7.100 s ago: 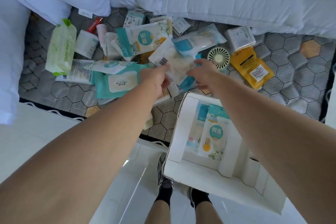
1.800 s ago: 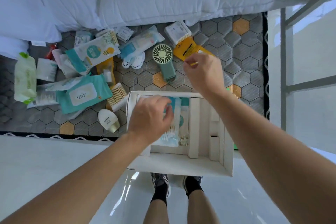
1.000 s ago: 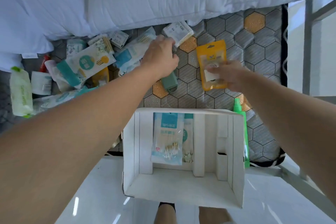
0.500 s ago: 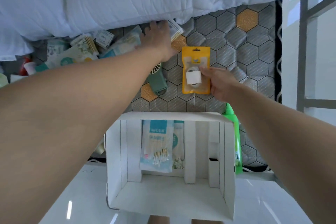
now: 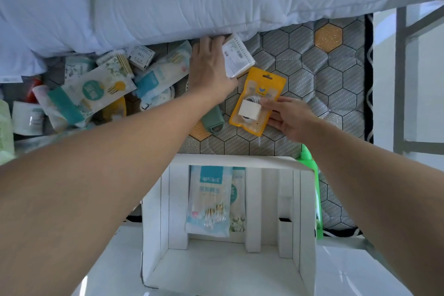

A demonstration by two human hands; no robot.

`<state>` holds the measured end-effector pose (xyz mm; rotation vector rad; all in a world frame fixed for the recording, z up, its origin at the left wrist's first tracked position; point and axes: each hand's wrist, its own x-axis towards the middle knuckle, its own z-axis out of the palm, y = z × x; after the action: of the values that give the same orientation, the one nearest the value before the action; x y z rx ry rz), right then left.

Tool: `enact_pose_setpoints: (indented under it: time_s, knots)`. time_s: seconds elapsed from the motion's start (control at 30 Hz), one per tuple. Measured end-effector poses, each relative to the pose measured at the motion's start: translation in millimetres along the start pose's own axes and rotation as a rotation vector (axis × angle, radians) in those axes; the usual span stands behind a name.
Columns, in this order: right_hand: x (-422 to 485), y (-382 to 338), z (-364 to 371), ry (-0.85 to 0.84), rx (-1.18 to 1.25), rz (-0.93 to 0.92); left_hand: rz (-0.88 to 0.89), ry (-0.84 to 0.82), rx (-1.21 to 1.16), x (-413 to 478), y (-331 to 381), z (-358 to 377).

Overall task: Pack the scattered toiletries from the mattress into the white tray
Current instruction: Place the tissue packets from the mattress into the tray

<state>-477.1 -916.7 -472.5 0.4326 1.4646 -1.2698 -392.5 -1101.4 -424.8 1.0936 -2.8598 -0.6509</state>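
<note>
Yellow pouch (image 5: 258, 101), mid-frame above the white tray (image 5: 240, 162), is probably light, slick and floppy. My right hand (image 5: 290, 118) pinches its right edge. My left hand (image 5: 211, 65) touches the white packet (image 5: 237, 59); I can't tell if it grips.

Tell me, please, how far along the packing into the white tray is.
Done: two packets lie in the white tray. In hand: the right hand pinches a yellow pouch, the left hand holds a white box. Left: the packet pile, green fan and green bottle.
</note>
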Motion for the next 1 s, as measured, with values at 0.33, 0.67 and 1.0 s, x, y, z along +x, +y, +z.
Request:
enact_pose_setpoints:
  time_s: [0.33, 0.67, 1.0]
  knots:
    - [-1.9, -16.8, 25.1, 0.225, -0.389, 0.040, -0.527, -0.360, -1.164, -50.9, 13.6, -62.6]
    - [-114.9, -57.7, 121.5, -0.358, -0.366, -0.283, -0.580, -0.486, -1.184, -91.6, -65.0, -103.5]
    - [-111.6, 5.3, 157.7, -0.174, -0.994, -0.384, -0.759, -0.200, -1.120, -136.8, -99.2, -87.7]
